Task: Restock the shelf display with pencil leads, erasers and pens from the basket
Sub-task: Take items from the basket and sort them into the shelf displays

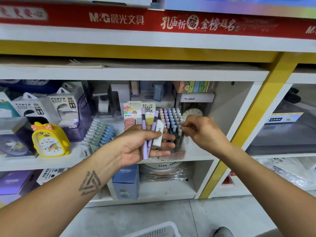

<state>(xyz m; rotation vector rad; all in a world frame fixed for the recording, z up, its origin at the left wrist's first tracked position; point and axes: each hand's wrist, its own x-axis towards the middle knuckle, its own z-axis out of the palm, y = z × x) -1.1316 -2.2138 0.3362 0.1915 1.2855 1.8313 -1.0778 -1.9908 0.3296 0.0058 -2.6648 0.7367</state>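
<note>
Head view: the left hand (145, 144), palm up in front of the shelf (196, 154), has its grip around two lilac pens (147, 139) and a white eraser (158, 134). At three o'clock from it, the right hand (203, 130) pinches the top of a grey pen (179, 132) standing in the pen display (172, 120). A white basket (159, 230) sits on the floor at six o'clock.

Bright even light, wide-angle bowing at edges, top-left banner (22, 13) blurred
</note>
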